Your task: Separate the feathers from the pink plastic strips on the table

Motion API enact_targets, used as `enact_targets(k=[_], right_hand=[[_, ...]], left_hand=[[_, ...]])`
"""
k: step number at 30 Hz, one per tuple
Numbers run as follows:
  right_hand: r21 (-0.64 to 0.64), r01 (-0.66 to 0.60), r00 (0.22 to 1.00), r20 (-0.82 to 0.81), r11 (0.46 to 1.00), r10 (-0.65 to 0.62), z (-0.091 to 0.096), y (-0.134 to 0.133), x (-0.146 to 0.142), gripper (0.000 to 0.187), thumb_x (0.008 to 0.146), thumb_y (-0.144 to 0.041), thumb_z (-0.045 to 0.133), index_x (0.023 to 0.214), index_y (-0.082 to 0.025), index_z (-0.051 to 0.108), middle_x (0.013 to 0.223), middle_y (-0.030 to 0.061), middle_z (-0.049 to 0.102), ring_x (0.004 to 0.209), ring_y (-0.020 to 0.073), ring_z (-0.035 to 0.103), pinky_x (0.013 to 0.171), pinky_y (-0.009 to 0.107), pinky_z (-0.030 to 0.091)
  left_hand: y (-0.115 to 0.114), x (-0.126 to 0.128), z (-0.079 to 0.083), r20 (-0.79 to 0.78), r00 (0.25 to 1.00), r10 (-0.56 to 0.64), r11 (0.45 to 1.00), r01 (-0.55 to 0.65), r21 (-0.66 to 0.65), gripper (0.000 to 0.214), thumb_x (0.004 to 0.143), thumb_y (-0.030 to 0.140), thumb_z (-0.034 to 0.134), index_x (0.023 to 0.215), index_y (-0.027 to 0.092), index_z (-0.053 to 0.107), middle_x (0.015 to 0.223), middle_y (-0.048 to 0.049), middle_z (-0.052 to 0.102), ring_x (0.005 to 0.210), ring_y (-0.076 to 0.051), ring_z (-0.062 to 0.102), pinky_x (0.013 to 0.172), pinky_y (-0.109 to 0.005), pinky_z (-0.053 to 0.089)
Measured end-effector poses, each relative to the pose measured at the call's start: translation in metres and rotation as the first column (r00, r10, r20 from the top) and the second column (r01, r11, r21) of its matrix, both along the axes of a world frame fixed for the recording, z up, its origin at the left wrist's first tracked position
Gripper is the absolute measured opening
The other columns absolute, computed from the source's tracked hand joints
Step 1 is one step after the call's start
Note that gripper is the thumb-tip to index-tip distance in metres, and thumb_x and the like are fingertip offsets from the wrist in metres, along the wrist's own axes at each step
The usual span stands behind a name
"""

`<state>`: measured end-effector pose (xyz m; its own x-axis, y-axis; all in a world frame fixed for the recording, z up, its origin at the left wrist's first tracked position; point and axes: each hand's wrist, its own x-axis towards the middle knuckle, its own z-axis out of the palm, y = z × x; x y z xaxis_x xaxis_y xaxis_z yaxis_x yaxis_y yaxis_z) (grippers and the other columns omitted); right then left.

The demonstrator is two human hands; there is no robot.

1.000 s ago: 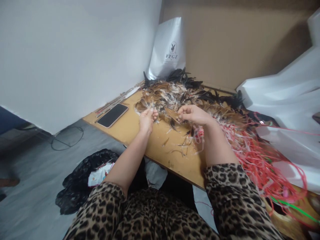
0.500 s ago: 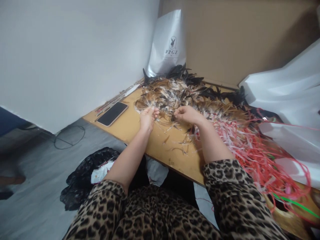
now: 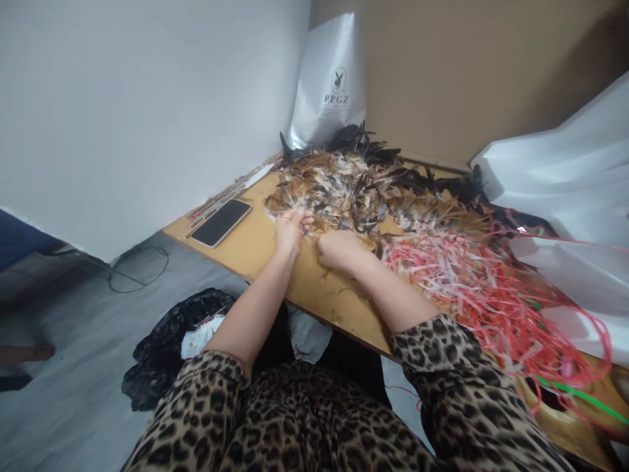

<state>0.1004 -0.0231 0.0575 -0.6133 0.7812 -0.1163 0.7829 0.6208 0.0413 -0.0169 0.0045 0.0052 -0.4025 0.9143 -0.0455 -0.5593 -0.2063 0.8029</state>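
My left hand is closed in a pinch on some brown feathers at the near left edge of the pile. Just to its right, my right hand is closed low over the wooden table, its back turned up. What its fingers hold, if anything, is hidden. Beyond both hands spreads a heap of brown, cream and black feathers. Right of my right forearm lies a tangle of red and pink ribbon strips, reaching into the brown feathers.
A phone lies near the table's left end. A silver-white bag stands at the back against the wall. White sacking rises on the right. On the floor lie a black plastic bag and a loop of cable.
My right hand has moved left and toward me, from the feather pile's edge to lower over the table. My left hand stays in nearly the same place.
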Motion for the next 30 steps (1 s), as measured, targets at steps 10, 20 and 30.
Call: enact_targets(k=[10,20,30], right_hand=[[-0.47,-0.008,0.809,-0.522,0.883,-0.271,-0.008,0.045,0.035,0.012,0.063,-0.026,0.06,0.064,-0.015,0.065,0.047,-0.0008,0.055,0.042,0.0091,0.046,0.044,0.021,0.035],[-0.564,-0.227,0.069,-0.822,0.794,-0.565,-0.031,0.062,0.023,0.025,0.058,-0.036,0.067,0.069,-0.013,0.062,0.046,-0.006,0.048,0.041,0.0041,0.034,0.043,0.019,0.028],[-0.48,-0.095,-0.026,-0.875,0.872,-0.484,-0.034,0.055,0.014,0.025,0.059,-0.036,0.064,0.072,-0.015,0.062,0.068,-0.0005,0.062,0.06,0.0086,0.052,0.061,0.022,0.042]], left_hand=[[0.0,-0.001,0.002,0.013,1.0,0.028,0.999,-0.027,-0.018,0.014,0.072,0.024,0.065,0.073,0.012,0.058,0.068,-0.002,0.066,0.051,-0.004,0.057,0.047,-0.014,0.038],[-0.004,0.007,-0.004,-0.016,0.944,-0.328,0.941,0.326,-0.091,0.012,0.072,0.022,0.066,0.075,0.011,0.062,0.074,-0.0082,0.069,0.057,-0.009,0.063,0.046,-0.014,0.041],[-0.007,0.009,0.0,0.073,0.906,-0.417,0.9,0.423,-0.102,0.007,0.078,0.013,0.058,0.076,0.011,0.064,0.074,-0.0085,0.069,0.058,-0.008,0.062,0.047,-0.013,0.044]])
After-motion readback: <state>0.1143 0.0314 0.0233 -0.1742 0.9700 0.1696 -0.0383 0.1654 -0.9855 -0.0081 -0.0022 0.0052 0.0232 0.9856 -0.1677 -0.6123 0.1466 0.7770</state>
